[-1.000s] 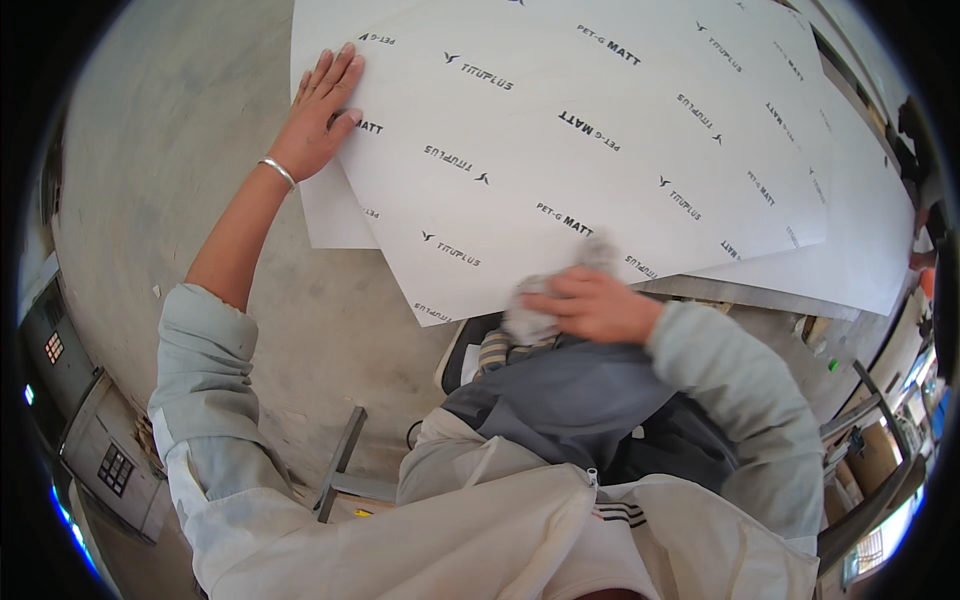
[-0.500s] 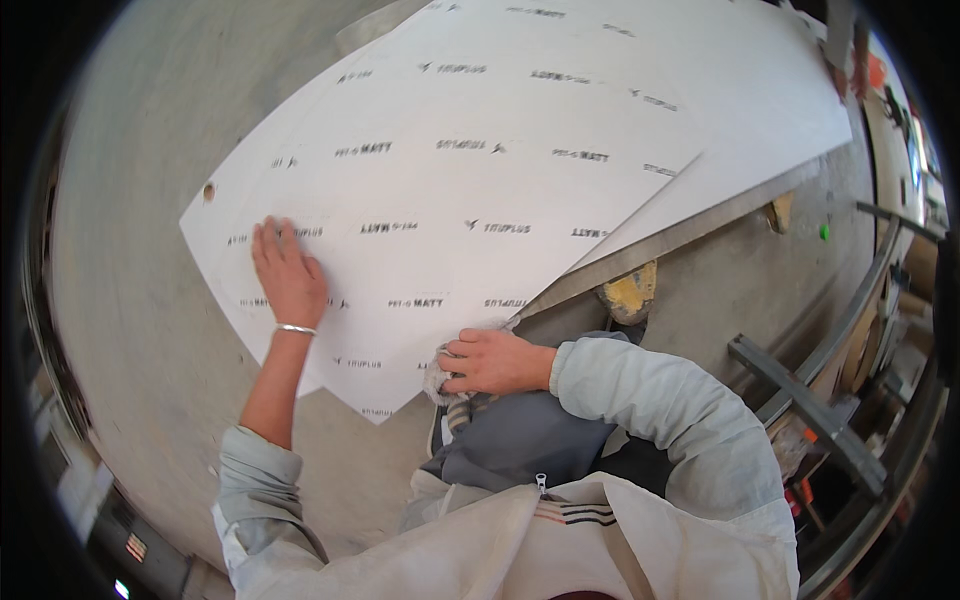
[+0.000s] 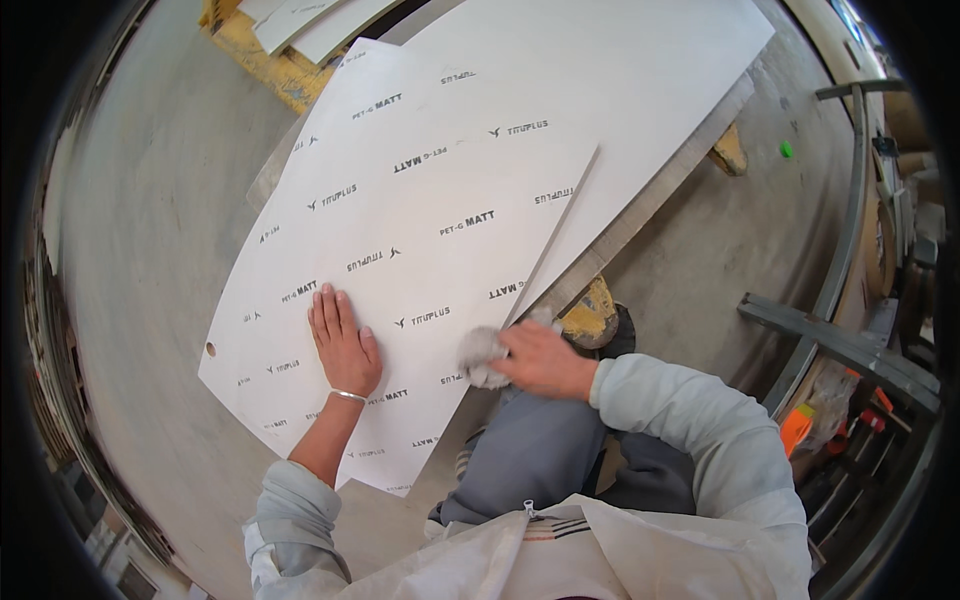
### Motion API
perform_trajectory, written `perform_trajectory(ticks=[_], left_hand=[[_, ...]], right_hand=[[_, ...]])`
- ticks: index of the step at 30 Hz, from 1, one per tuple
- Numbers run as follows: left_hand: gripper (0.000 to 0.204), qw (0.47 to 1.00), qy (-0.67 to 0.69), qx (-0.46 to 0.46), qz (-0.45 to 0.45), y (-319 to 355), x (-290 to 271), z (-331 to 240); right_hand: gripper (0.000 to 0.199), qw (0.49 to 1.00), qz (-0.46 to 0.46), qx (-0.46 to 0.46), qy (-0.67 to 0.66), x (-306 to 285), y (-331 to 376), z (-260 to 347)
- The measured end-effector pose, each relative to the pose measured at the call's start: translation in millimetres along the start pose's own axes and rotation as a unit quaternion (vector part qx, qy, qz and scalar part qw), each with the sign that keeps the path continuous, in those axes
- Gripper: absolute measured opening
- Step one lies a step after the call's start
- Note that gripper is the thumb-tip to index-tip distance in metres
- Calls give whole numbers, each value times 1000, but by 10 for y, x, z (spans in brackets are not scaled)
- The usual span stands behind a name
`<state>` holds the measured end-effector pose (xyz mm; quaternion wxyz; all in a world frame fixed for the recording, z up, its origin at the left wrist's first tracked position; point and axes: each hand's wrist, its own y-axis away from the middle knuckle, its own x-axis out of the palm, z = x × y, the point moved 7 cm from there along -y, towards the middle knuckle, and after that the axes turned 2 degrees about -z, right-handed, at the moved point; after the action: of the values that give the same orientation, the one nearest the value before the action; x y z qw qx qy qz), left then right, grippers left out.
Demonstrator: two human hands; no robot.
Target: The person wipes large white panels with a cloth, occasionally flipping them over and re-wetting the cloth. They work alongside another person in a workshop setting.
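Observation:
A white panel (image 3: 440, 260) with dark printed marks and a small round hole near its left corner lies over another white sheet (image 3: 650, 70). My left hand (image 3: 345, 342) rests flat on the printed panel, fingers stretched out. At the panel's right edge, my right hand (image 3: 545, 362) grips a greyish-white rag (image 3: 484, 357). The rag is bunched and touches the panel's edge. Motion slightly blurs the right hand.
Under the sheets, a board edge (image 3: 640, 215) shows above yellow pallet-truck-like metal parts (image 3: 590, 312). A metal frame (image 3: 840, 350) stands at the right, with an orange object (image 3: 797, 428) behind it. More white boards (image 3: 330, 25) lie on a yellow support (image 3: 265, 65) at the far left.
My right hand has moved right and forward along the panel's edge with the rag. My left hand stays flat on the panel. The view has shifted, showing the yellow support at the far left.

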<state>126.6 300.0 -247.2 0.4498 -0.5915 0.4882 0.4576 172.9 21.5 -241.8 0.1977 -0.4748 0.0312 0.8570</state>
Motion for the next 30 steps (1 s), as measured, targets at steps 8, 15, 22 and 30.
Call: perform_trajectory(ticks=[8,15,22,30], left_hand=[[66,1000,-7,9,17,-51,35,-30],[68,1000,2,13,19,32,27,30],[69,999,2,30,20,37,44,8],[69,1000,-1,13,20,32,66,-16]], right_hand=[[27,865,-279,401,119,-1442,-177,-1997],[47,896,-54,440,23,-630,-173,-1237],[41,818,-213,532,49,-1374,-299,-2249],[31,862,-165,403,259,-1590,-737,-2188]])
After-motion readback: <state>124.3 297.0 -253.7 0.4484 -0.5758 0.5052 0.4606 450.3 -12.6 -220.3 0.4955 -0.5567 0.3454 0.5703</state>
